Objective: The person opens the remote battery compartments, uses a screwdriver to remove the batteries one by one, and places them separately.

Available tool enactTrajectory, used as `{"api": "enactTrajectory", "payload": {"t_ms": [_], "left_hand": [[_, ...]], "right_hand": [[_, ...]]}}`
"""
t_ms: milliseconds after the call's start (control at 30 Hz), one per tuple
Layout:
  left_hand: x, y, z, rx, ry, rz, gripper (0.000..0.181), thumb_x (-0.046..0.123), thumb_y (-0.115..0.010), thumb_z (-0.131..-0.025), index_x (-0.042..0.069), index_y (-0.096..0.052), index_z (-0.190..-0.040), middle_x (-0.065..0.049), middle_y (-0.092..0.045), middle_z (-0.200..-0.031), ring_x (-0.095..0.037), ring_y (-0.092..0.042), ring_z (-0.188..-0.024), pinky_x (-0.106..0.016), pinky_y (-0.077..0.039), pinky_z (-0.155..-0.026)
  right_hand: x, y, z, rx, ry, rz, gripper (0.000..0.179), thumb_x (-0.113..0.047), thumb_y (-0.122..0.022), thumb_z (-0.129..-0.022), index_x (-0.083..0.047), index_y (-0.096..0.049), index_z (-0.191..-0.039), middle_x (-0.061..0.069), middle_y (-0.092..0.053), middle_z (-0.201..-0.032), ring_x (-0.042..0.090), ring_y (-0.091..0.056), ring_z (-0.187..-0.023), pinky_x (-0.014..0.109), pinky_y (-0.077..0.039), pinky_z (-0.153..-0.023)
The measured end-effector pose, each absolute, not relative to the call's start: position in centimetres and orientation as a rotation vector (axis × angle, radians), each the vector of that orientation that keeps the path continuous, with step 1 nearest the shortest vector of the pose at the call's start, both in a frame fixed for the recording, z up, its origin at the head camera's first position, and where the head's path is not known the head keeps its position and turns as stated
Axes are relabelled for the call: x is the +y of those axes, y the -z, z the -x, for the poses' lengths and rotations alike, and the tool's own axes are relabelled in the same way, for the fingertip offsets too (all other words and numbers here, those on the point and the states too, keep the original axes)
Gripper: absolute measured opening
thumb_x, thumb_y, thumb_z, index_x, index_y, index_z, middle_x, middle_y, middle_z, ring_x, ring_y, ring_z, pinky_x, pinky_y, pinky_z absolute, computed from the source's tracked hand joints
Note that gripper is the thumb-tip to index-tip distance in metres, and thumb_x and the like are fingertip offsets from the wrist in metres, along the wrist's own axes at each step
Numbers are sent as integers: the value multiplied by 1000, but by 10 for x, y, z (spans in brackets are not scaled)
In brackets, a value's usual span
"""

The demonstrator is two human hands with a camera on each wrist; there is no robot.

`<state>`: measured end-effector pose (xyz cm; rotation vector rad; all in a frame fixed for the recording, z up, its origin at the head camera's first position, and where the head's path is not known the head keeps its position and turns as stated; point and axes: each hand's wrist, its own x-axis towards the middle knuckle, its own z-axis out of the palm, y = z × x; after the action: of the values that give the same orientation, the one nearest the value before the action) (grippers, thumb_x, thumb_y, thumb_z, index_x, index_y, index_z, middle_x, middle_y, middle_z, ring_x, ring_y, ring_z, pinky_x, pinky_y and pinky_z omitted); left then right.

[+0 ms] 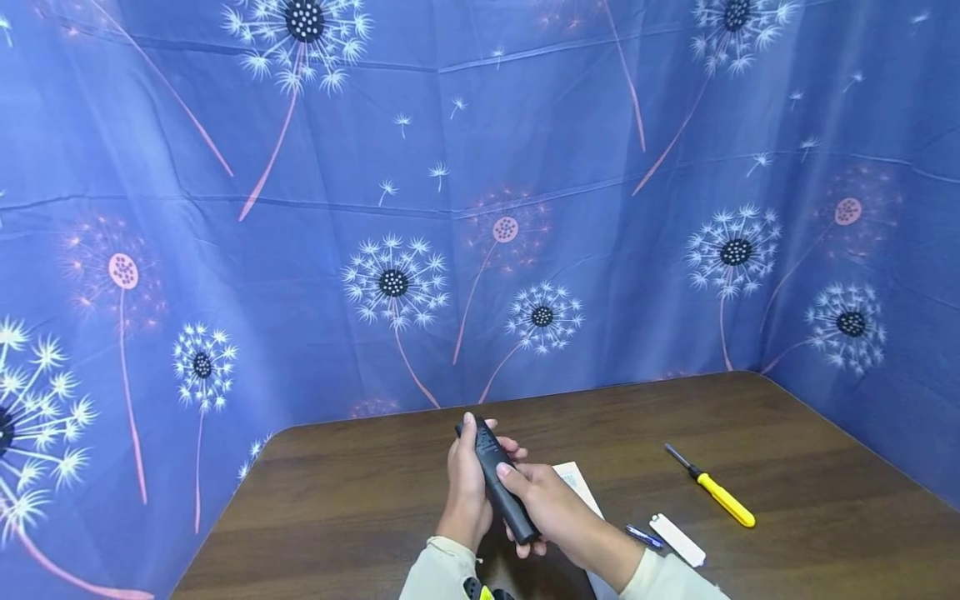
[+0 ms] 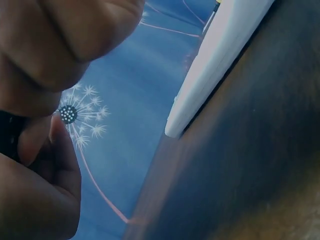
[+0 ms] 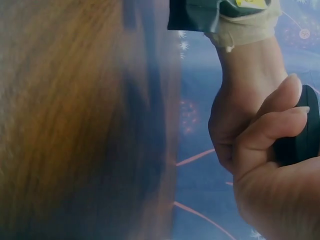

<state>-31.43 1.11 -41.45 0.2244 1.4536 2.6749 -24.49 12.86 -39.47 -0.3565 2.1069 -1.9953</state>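
Observation:
A long black remote control [image 1: 491, 467], with small pale print near its far end, is held up over the table in both hands. My left hand [image 1: 467, 483] grips its far half from the left, thumb along the edge and fingers showing beyond the other side. Around the near half, my right hand [image 1: 551, 500] lays its thumb on the upper face and curls its fingers underneath. In the right wrist view, curled fingers cover much of the remote's dark body [image 3: 300, 145]. Only a dark bit of it shows at the left edge of the left wrist view.
A white flat box [image 1: 573, 479] with a printed code lies partly hidden under the right forearm. To its right are a blue pen [image 1: 645, 536], a slim white piece [image 1: 677, 540] and a yellow-handled screwdriver [image 1: 723, 497]. A blue dandelion-print curtain [image 1: 337, 350] surrounds the wooden table [image 1: 360, 492].

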Motion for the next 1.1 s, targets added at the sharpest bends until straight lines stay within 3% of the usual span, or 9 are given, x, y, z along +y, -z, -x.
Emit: {"api": "enactTrajectory", "payload": {"t_ms": [233, 533, 900, 1100], "left_hand": [[9, 411, 316, 1390, -2728, -149, 70, 63, -27, -104, 0, -46, -129, -4, -58, -73, -14, -61, -59, -29, -53, -61], [6, 408, 316, 1379, -2704, -134, 68, 63, -24, -104, 3, -45, -127, -3, -56, -73, -13, -57, -59, -28, -51, -59], [4, 404, 319, 1387, -2681, -112, 66, 64, -26, -103, 5, -47, -124, -3, -56, -72, -13, -57, -58, -27, -50, -59], [8, 406, 320, 1408, -2704, -105, 65, 61, -25, -105, 2, -49, -119, -3, -57, -70, -13, -57, -57, -28, -51, -59]], "right_hand": [[123, 395, 243, 2032, 2050, 391, 41, -33, -39, -108, 6, -52, -108, 9, -61, -66, 10, -55, -44, 22, -39, -40], [121, 394, 240, 2003, 2050, 319, 33, -24, -38, -103, 4, -52, -115, 9, -60, -70, 12, -56, -47, 22, -41, -42], [118, 385, 249, 2048, 1967, 212, 35, -30, -44, -99, 2, -55, -105, 11, -60, -71, 14, -58, -47, 23, -44, -42], [119, 389, 251, 1968, 1991, 218, 48, -45, -44, -104, 2, -56, -106, 10, -62, -68, 16, -62, -49, 24, -45, -41]]}}
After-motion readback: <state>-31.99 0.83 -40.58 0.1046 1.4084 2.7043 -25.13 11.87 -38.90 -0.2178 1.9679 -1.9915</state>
